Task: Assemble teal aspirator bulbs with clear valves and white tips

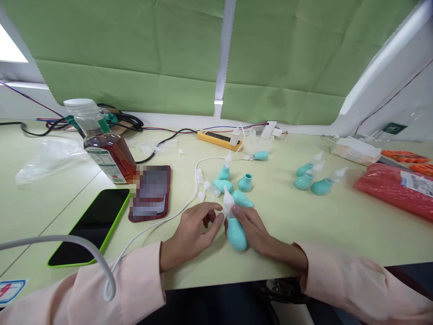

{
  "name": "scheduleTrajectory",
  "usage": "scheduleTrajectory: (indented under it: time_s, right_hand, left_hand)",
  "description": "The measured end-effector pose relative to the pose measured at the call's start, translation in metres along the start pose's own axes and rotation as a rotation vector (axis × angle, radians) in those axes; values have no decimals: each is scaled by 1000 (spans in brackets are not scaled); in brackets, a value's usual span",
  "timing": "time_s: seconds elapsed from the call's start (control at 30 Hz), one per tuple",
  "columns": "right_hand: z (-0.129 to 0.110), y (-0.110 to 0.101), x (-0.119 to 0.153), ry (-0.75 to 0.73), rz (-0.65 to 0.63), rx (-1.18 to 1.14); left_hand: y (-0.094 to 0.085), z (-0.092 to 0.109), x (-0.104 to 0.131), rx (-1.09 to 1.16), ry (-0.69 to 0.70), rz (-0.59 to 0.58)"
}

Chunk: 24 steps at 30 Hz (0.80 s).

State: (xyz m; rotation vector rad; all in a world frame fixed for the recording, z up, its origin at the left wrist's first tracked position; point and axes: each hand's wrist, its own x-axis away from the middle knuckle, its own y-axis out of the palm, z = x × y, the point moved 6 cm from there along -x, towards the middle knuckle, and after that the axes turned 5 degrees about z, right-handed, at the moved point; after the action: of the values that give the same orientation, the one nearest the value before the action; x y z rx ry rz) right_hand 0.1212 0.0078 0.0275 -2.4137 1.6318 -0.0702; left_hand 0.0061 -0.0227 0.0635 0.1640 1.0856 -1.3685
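A teal nasal aspirator bulb with a clear collar and white tip stands nearly upright in my right hand, whose thumb presses at the collar. Just left of that tip is my left hand, fingers curled and index finger and thumb apart; I see nothing between them. Beyond my hands lie loose teal bulbs: one on its side, another lying bulb, and an open-necked upright one. A bulb with a white tip stands behind them. Small clear and white pieces are scattered near my left fingertips.
Several tipped aspirators lie at right, beside a red plastic package. At left are a green-edged phone, a dark-red-cased phone and a bottle of brown liquid. A white cable runs from a yellow power strip.
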Motion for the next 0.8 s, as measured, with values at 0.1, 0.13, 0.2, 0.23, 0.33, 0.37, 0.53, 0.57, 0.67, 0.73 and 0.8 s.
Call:
scheduleTrajectory:
  time_s: [0.1, 0.13, 0.2, 0.23, 0.33, 0.37, 0.53, 0.57, 0.67, 0.73, 0.8]
  right_hand:
    - [1, 0, -1, 37, 11, -23]
    - [2, 1, -1, 54, 5, -43]
    - [4, 3, 0, 92, -11, -85]
    - [5, 4, 0, 107, -15, -100]
    - [6, 4, 0, 116, -13, -119]
    - [6, 4, 0, 107, -13, -114]
    - [5, 2, 0, 76, -79, -68]
    - [6, 1, -1, 78, -96, -67]
    - [6, 1, -2, 78, -141, -90]
    - [6, 2, -3, 100, -171, -140]
    - [6, 3, -4, 152, -172, -213]
  left_hand:
    - [-4, 4, 0, 56, 82, 87]
    - [-5, 5, 0, 66, 119, 96]
    - [-5, 8, 0, 73, 176, 107]
    - [-5, 8, 1, 69, 202, 112]
    - [-6, 11, 2, 41, 277, 128]
    - [-6, 12, 2, 31, 294, 132]
    - [-4, 9, -1, 28, 240, 33]
    - [-4, 9, -1, 30, 217, 13]
    - [-3, 9, -2, 61, 110, 0]
    - [-3, 2, -2, 138, -74, 25]
    - [-1, -13, -2, 282, -354, 36]
